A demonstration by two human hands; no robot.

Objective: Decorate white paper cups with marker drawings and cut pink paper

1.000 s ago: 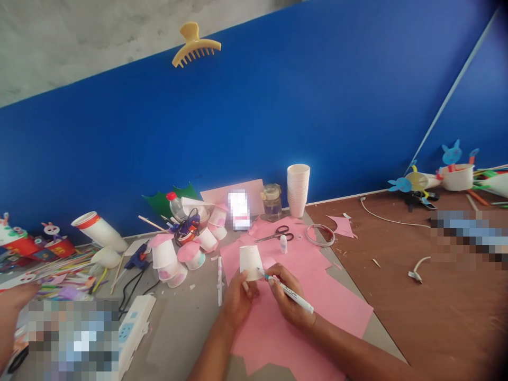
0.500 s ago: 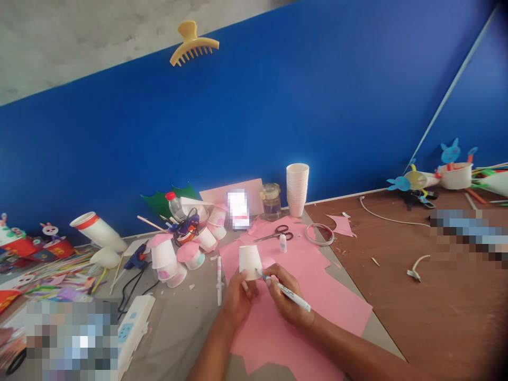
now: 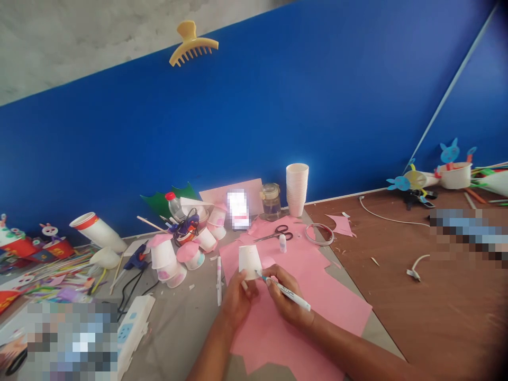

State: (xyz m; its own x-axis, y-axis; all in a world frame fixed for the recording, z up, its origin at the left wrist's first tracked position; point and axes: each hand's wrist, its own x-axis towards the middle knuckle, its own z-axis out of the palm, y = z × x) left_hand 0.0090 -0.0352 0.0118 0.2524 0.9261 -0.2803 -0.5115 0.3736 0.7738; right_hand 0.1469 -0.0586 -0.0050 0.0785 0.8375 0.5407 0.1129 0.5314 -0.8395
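A white paper cup, bottom end up, is held near its rim by my left hand, whose fingers are closed on it. Pinched in my right hand is a white marker with a blue-green end; its tip meets the lower right side of the cup. Both hands are over a large cut sheet of pink paper. Beyond them on the paper are scissors and a small white glue bottle. Another white marker lies left of my left hand.
A stack of paper cups stands by the blue partition, near a jar and a roll of tape. Pink-trimmed cups, a glue gun and a power strip are on the left. A white cable crosses the brown tabletop.
My hands, the cup and the marker stay almost in place, the marker tip still against the cup. At the lower left edge, a partly blurred hand has shifted slightly.
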